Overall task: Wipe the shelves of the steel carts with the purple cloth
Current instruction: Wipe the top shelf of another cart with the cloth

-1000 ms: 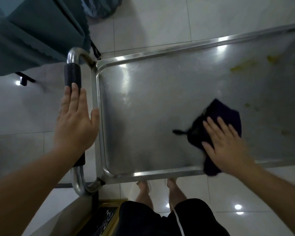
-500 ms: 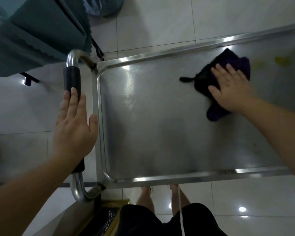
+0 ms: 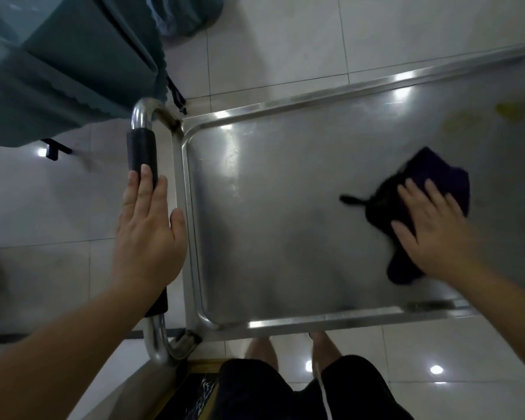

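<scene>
Both hands flat: my right hand [image 3: 434,228] presses purple cloth [image 3: 437,177] on cart shelf [image 3: 285,222], right side; left hand [image 3: 147,234] rests open on handle [image 3: 141,153].

One steel cart shelf [image 3: 285,237], one handle [image 3: 142,153], one purple cloth [image 3: 437,174]. Two hands: left hand [image 3: 147,237], right hand [image 3: 434,231]. Two yellowish stains [image 3: 508,110]. Two bare legs [image 3: 261,353]. One dark green cloth [image 3: 67,62].

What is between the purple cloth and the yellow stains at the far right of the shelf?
Nothing visible: only bare steel shelf lies between the purple cloth, pressed under the right hand, and the yellow stains.
</scene>
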The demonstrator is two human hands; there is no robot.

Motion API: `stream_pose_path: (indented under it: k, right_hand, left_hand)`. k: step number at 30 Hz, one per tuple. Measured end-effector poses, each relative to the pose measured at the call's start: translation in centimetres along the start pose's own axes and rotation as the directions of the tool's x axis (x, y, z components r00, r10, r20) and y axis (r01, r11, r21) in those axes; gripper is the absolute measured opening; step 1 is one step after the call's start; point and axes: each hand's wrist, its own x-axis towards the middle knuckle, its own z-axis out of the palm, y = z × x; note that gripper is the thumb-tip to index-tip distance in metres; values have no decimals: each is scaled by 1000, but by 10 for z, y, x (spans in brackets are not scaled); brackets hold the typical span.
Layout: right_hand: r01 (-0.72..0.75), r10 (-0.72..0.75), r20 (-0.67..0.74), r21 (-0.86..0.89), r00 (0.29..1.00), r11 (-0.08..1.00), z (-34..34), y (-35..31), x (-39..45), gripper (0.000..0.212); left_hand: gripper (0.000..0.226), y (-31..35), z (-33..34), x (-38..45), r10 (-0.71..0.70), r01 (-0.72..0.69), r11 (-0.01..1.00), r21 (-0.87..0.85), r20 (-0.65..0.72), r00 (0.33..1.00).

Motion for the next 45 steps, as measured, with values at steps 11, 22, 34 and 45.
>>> stream_pose_path:
  k: [11,22,34,45]
  right_hand:
    - [-107,108,-104,10,989,994,92,-155,-113,70]
    - [465,-466,-2,79,885,882,127,-306,-91,64]
    - [-544,580,-140,226,803,808,52,-80,-43,70]
    - [367,-362,-65,83,930,927,134,-371,-65,66]
  left_hand:
    - [61,3,-4,0,-3,4,999,-43,5,1000]
    - [62,4,-1,0,11,-13,999,-37,-33,999]
    - [65,1,-2,2,32,-32,999,-30,-9,999]
    - [62,1,0,3,54,-56,998,-25,-67,996]
